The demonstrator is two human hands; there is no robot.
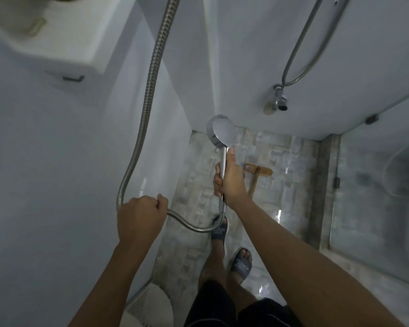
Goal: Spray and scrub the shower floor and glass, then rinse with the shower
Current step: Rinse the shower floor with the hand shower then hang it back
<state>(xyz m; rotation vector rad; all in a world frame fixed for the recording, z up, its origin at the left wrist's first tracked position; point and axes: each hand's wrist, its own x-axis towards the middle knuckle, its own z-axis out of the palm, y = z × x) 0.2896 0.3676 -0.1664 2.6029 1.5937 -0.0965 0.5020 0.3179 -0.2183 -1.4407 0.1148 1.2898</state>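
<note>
One chrome shower head (220, 131) stands upright above the wet tiled shower floor (281, 161), its handle clenched in the right hand (230, 180), while the left hand (139, 215) grips the metal hose (147, 109) beside the white wall (57, 161), a wooden scrub brush (257, 172) lying beyond.

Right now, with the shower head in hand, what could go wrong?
The floor looks wet and glossy, and the feet are in loose slippers, so slipping seems possible. The hose loops down by the left slipper and could snag it. The brush lies ahead, a trip hazard.
</note>
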